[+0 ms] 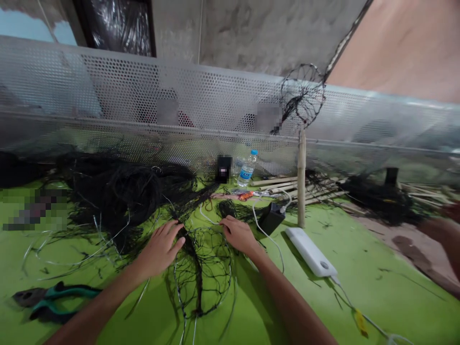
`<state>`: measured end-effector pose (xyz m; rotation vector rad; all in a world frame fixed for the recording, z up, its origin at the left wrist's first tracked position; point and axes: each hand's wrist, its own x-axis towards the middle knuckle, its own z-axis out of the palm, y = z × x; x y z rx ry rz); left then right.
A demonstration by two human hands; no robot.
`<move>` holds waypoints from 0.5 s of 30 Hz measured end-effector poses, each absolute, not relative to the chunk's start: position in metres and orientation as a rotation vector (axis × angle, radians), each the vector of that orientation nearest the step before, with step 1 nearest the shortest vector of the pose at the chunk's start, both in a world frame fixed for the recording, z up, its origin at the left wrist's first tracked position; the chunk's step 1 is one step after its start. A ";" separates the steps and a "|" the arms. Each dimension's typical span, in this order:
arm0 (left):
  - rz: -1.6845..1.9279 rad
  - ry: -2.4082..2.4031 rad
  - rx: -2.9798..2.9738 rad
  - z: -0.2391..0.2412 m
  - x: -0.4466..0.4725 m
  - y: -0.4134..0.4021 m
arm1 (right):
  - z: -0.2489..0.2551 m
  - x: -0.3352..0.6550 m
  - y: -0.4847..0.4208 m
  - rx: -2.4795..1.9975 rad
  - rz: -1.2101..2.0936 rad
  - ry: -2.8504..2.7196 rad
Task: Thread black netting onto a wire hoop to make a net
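Observation:
A wire hoop (230, 275) strung with black netting (198, 282) lies on the green tabletop in front of me, a thick dark strand running down its middle. My left hand (161, 247) is at the hoop's upper left, fingers stretched out and thumb apart, touching or just over the net. At the upper right of the hoop, my right hand (239, 235) has its fingers bent together on the netting near the rim; its fingertips are partly hidden. Pliers with teal and black handles (57, 299) rest beside my left forearm.
Black net (132, 191) is heaped at the left with loose wires. Behind my hands stand a water bottle (247, 168) and a bamboo stick (301, 182) below a finished-looking net hoop (304, 96). A white power bank (311, 251) and black box (271, 219) lie right. Another person's hand (436, 230) shows.

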<state>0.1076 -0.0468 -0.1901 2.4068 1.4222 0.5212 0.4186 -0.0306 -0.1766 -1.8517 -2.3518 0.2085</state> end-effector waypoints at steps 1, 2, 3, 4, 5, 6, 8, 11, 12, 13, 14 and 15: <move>0.525 1.431 2.419 -0.186 0.105 -0.045 | -0.176 0.419 -0.031 -1.846 0.207 -2.363; 0.527 1.436 2.434 -0.182 0.101 -0.043 | -0.176 0.419 -0.031 -1.841 0.205 -2.373; 0.525 1.437 2.453 -0.177 0.096 -0.041 | -0.175 0.419 -0.032 -1.839 0.202 -2.382; 0.517 1.437 2.473 -0.172 0.092 -0.039 | -0.175 0.419 -0.032 -1.838 0.198 -2.389; 0.505 1.437 2.491 -0.167 0.087 -0.036 | -0.175 0.419 -0.032 -1.838 0.194 -2.395; 0.490 1.443 2.505 -0.164 0.082 -0.033 | -0.176 0.419 -0.032 -1.838 0.188 -2.398; 0.467 1.481 2.517 -0.159 0.072 -0.026 | -0.177 0.419 -0.031 -1.839 0.177 -2.402; 0.450 1.563 2.521 -0.159 0.059 -0.016 | -0.180 0.419 -0.029 -1.851 0.172 -2.411; 0.440 1.575 2.523 -0.160 0.055 -0.013 | -0.181 0.419 -0.028 -1.856 0.172 -2.416; 0.425 1.578 2.524 -0.160 0.051 -0.011 | -0.182 0.420 -0.027 -1.860 0.173 -2.421; 0.409 1.572 2.524 -0.160 0.047 -0.009 | -0.183 0.420 -0.027 -1.862 0.172 -2.427; 0.394 1.561 2.523 -0.159 0.043 -0.007 | -0.183 0.420 -0.026 -1.862 0.171 -2.433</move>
